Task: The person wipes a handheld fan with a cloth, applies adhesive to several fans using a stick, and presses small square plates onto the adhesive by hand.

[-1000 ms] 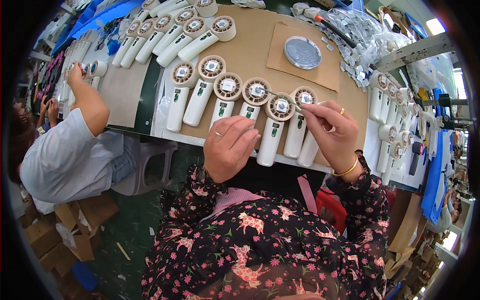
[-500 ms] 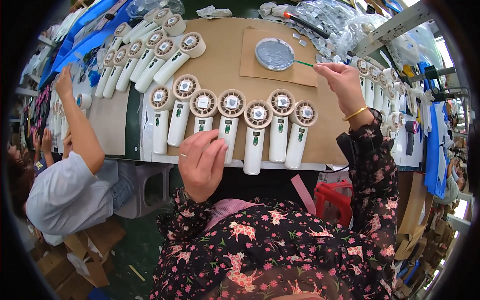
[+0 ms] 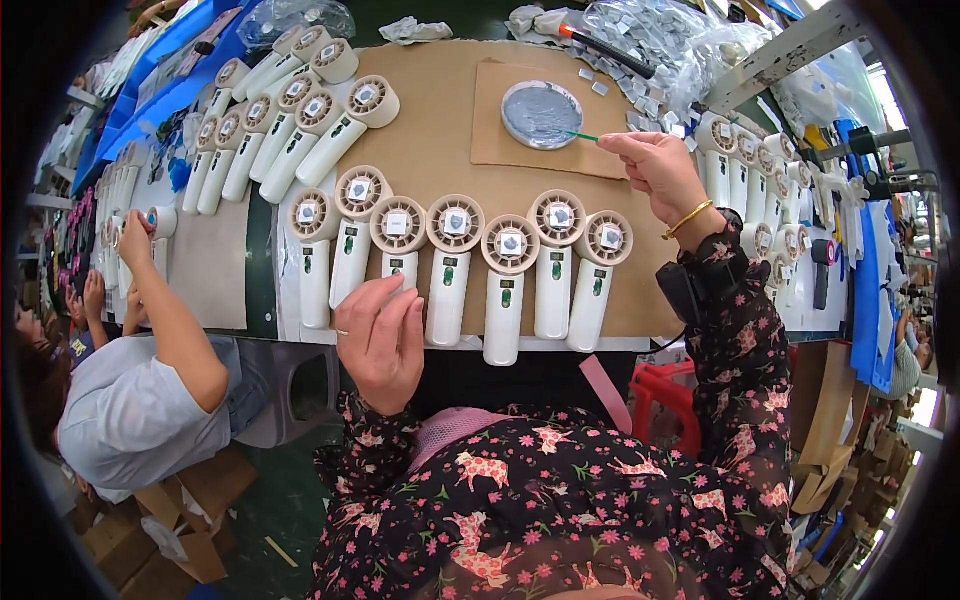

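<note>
My right hand (image 3: 655, 175) pinches a thin green stick (image 3: 585, 136). The stick's far end touches the grey paste in a round, shallow dish (image 3: 516, 132). My left hand (image 3: 380, 350) hovers over or rests on the handle of the third handheld fan (image 3: 398, 224) from the left, fingers half bent and loosely apart; it hides the lower handle. Several white handheld fans with beige round heads lie in a row, among them one fan (image 3: 510, 245) at the front. White squares sit on their heads. Most bear a grey smear; the third fan's square shows none.
More fans (image 3: 290, 155) lie at the back left and others (image 3: 745, 160) at the right. The dish stands on a cardboard piece (image 3: 490, 85). Metal squares (image 3: 640, 85) and an orange-and-black tool (image 3: 610, 50) lie behind. A co-worker (image 3: 150, 390) sits at left.
The stick's tip has moved from the dish's right rim inward onto the paste. My left hand has slid left and nearer to me. The whole view has shifted slightly.
</note>
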Action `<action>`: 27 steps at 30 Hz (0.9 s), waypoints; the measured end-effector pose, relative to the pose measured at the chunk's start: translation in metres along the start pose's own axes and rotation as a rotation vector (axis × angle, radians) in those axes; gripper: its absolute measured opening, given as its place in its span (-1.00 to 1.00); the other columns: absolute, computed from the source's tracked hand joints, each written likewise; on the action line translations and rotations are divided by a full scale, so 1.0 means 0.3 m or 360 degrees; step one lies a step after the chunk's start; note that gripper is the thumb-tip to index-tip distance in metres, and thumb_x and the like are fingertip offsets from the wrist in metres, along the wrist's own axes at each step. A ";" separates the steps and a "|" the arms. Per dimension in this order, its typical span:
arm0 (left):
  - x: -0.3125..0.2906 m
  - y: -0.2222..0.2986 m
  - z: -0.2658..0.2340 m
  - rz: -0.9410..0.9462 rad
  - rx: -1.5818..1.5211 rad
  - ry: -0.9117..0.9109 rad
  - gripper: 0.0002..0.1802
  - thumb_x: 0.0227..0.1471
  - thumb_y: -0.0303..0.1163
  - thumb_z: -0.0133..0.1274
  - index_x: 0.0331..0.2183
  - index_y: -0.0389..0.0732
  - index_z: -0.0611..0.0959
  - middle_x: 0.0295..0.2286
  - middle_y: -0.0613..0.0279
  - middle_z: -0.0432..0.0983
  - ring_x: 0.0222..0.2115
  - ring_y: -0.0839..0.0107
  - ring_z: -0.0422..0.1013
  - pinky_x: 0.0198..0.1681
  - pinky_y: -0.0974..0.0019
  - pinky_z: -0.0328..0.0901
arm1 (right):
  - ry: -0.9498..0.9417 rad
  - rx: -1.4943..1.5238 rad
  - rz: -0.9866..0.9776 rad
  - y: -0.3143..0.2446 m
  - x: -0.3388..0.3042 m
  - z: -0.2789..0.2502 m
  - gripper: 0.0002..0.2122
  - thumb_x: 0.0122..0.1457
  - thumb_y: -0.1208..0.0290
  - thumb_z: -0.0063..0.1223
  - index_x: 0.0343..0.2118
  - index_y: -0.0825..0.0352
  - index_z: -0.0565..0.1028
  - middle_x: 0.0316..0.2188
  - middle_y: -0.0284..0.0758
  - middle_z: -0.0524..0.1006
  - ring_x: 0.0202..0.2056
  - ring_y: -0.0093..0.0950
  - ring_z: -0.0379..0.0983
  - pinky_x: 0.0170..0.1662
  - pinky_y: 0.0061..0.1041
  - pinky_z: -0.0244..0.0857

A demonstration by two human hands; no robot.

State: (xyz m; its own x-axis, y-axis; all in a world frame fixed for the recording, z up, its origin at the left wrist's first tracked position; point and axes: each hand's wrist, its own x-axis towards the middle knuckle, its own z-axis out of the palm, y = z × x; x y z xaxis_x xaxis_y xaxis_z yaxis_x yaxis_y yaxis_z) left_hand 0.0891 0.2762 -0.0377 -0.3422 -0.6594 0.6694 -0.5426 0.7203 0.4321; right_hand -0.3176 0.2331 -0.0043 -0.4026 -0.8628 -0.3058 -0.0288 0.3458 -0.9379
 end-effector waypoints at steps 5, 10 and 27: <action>0.001 -0.001 0.002 -0.0017 -0.0003 -0.0007 -0.76 0.09 -0.62 0.38 -0.15 -0.29 0.77 -0.10 0.08 0.67 -0.08 0.06 0.58 0.00 0.09 0.44 | -0.0094 0.0190 0.0193 -0.011 0.006 0.009 -0.87 0.31 0.37 0.40 -0.28 0.33 0.73 -0.58 -0.67 0.28 -0.59 -0.77 0.04 -0.52 -0.61 -0.13; 0.001 -0.003 0.006 -0.0026 -0.0007 -0.0006 -0.76 0.08 -0.62 0.38 -0.16 -0.30 0.77 -0.10 0.08 0.67 -0.08 0.05 0.58 0.00 0.09 0.45 | -0.0164 0.0320 0.0300 -0.009 0.021 0.004 -0.88 0.34 0.39 0.36 -0.32 0.30 0.69 -0.57 -0.67 0.25 -0.58 -0.76 0.02 -0.52 -0.60 -0.14; 0.002 -0.001 0.017 -0.0029 -0.0058 0.0020 -0.79 0.10 -0.62 0.37 -0.19 -0.32 0.76 -0.11 0.05 0.66 -0.08 0.04 0.60 -0.03 0.10 0.49 | -0.0282 0.0664 0.0192 -0.095 -0.038 -0.020 -0.91 0.40 0.43 0.28 -0.20 0.33 0.63 -0.55 -0.67 0.19 -0.60 -0.80 0.00 -0.55 -0.65 -0.15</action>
State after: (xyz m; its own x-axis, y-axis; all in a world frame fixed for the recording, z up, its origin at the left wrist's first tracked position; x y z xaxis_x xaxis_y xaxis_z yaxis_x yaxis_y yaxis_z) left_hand 0.0851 0.2745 -0.0405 -0.3227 -0.6699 0.6686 -0.5204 0.7156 0.4659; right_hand -0.3177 0.2354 0.0270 -0.2171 -0.8878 -0.4057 0.3933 0.3008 -0.8688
